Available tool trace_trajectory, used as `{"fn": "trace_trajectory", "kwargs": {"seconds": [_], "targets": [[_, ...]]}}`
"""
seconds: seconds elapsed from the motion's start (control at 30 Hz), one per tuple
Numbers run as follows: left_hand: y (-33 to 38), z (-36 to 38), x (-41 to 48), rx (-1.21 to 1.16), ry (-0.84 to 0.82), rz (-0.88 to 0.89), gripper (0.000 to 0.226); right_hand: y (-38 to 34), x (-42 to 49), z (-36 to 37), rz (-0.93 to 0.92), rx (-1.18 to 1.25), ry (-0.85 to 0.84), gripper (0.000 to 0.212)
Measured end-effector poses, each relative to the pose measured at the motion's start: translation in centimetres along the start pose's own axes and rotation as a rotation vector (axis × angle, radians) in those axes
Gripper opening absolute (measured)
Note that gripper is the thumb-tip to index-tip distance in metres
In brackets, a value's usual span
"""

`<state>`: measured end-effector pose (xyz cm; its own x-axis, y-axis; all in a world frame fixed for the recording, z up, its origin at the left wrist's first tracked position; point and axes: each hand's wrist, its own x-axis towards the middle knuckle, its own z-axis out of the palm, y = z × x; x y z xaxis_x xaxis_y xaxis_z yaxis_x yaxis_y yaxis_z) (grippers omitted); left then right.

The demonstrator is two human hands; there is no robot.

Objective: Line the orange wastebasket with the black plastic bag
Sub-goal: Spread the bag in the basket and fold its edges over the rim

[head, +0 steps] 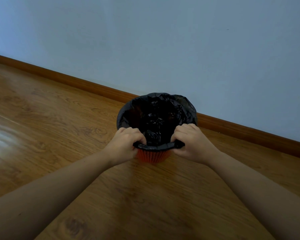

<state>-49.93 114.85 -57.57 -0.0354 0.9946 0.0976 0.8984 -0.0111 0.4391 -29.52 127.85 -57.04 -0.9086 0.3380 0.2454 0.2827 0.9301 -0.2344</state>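
Now, L hand (124, 142) & R hand (191, 142) clenched on bag (156, 116) hem, near rim of basket (152, 155).

Head view looks steeply down, close over floor (59, 127)

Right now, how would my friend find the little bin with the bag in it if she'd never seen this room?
Look along the pale blue wall to the brown wooden baseboard where it meets the wooden floor. Just in front of it stands a small orange mesh plastic wastebasket. It is the only object on the floor, with a crinkly black plastic bag folded over its rim and a left hand and right hand gripping the near edge.
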Motion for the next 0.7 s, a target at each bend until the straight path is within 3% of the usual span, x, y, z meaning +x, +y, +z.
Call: {"fn": "trace_trajectory", "kwargs": {"seconds": [0.17, 0.3, 0.43, 0.7], "targets": [[0.4, 0.3, 0.0, 0.041, -0.013, 0.022, 0.056, -1.5, 0.2, 0.5, 0.002, 0.044, 0.032, 0.016], [2.0, 0.7, 0.4, -0.045, 0.075, 0.043, 0.034, -2.5, 0.6, 1.2, 0.031, 0.054, 0.041, 0.019], [2.8, 1.8, 0.2, -0.058, 0.037, 0.029, 0.019, -3.1, 0.5, 1.1, -0.004, 0.063, -0.019, 0.028], [2.5, 1.7, 0.1, -0.051, 0.034, 0.007, 0.012, -2.6, 0.8, -0.4, -0.074, 0.107, -0.122, 0.010]]}}
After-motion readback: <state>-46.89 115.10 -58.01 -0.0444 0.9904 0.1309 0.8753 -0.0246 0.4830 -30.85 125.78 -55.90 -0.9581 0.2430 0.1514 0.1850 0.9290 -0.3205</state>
